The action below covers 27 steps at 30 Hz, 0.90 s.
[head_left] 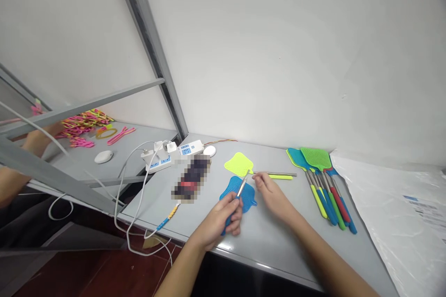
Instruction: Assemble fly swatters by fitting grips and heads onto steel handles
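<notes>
Pale wall (pixel 278 55) behind, grey table (pixel 266 243) in front; the left hand (pixel 223 218) has its grip closed round a blue-handled rod (pixel 241 188), metal end slanting up and away; the right hand (pixel 271 195) is just beside that end, thumb and forefinger close together (whether anything thin lies between them cannot be told).

Chief hazards, as judged: the rod's tip lines up with the neck of the yellow swatter head (pixel 239 165), so a small forward slip could nudge it or catch its mesh; the blue swatter head (pixel 248 197) lies loose beside the left hand, where a turning wrist could sweep it aside; the slim metal rods and yellow handle (pixel 280 177) near the right hand could roll if knocked, being apparently round; near the table's front edge, a slackened left grip could let the blue handle drop to the floor; the heaped swatters (pixel 329 185), stacked askew, might slide if the right forearm swung outward; lastly, the sleeved cable (pixel 166 219) hangs over the edge, where the left forearm could hook it.
</notes>
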Motion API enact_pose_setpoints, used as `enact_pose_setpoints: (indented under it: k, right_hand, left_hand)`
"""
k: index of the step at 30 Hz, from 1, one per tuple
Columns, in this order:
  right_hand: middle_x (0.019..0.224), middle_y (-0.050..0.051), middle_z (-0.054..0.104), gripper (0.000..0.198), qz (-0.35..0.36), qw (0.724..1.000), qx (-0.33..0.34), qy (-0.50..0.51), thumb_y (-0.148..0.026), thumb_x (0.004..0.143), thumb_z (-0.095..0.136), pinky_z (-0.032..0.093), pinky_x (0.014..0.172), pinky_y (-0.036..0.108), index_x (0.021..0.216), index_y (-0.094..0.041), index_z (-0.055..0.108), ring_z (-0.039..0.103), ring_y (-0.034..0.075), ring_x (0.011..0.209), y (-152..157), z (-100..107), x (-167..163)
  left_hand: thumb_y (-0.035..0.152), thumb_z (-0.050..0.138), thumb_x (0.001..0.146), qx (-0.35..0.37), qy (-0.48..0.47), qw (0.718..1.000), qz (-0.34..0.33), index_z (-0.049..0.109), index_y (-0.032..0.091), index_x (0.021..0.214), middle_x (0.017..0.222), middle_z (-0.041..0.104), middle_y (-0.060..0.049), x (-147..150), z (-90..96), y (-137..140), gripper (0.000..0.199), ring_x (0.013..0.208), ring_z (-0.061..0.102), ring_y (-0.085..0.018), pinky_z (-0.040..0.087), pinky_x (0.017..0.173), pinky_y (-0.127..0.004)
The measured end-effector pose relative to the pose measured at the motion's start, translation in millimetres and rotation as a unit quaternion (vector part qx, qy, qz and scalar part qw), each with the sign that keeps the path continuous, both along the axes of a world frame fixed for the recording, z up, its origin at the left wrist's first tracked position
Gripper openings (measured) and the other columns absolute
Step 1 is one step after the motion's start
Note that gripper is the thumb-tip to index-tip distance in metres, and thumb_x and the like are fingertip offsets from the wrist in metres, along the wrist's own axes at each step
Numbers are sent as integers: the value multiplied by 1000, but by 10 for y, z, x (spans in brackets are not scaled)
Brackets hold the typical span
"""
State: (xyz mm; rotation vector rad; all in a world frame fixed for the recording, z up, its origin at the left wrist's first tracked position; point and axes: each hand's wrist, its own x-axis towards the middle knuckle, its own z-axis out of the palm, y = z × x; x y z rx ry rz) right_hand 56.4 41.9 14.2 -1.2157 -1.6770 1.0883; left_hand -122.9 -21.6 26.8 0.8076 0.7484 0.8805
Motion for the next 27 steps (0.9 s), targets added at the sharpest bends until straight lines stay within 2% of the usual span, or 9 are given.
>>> enact_pose_setpoints:
  k: [5,9,12,14,16,18,21,23,27]
  right_hand:
    - [110,14,56,63,-12,953,91,-290,-56,67,70,36,88,39,114,-17,54,49,30,105,-38,-97,-186]
    - [97,12,61,62,11,931,39,-364,-50,52,80,39,79,38,99,-16,57,55,30,93,-6,-72,-283]
    - [86,6,63,42,27,962,-26,-269,-45,63,74,40,71,33,90,-18,57,58,23,80,35,-15,-166]
    - [84,3,64,30,15,990,-47,-132,-43,73,66,42,66,30,91,-19,57,57,19,75,55,58,-34]
    - [79,0,62,29,-46,997,-55,26,-44,77,62,42,57,27,90,-20,57,55,15,65,70,153,83]
    - [70,-4,57,29,-153,968,-55,191,-46,74,65,38,45,23,84,-21,54,48,11,53,87,245,148]
    - [61,-8,48,30,-265,889,-49,370,-43,70,69,31,36,20,75,-22,47,40,7,44,121,317,146]
    - [55,-10,43,31,-290,864,-53,409,-42,70,69,26,33,19,72,-23,44,34,5,39,139,312,115]
    - [55,-10,43,29,-327,856,-46,397,-44,73,66,28,34,18,77,-23,47,35,5,38,128,243,95]
  left_hand:
    - [48,43,90,8,4,995,102,39,19,71,59,38,7,-225,-73,-10,35,40,27,-4,34,48,-21]
    - [56,36,90,23,42,992,114,37,18,61,52,37,7,-269,-137,28,47,39,27,-4,36,49,-22]
    - [56,36,90,30,56,991,122,45,18,70,52,39,8,-215,-161,28,44,35,23,-4,36,46,-23]
    - [54,37,90,38,61,989,128,51,18,84,55,42,9,-147,-165,13,39,33,21,-3,35,45,-22]
    - [53,38,90,50,65,990,118,52,19,93,57,44,9,-56,-168,-1,37,32,22,-2,36,46,-22]
    - [53,39,90,58,66,992,91,52,18,94,57,44,9,62,-178,0,37,32,24,-2,38,49,-23]
    - [53,40,89,70,69,994,55,53,17,92,53,42,9,289,-204,33,38,32,26,-3,37,50,-23]
    - [54,40,89,76,75,994,34,53,17,92,51,39,9,459,-223,61,40,34,28,-4,35,49,-23]
    - [53,39,89,87,82,993,6,55,17,95,47,33,9,731,-244,79,40,38,28,-7,33,49,-22]
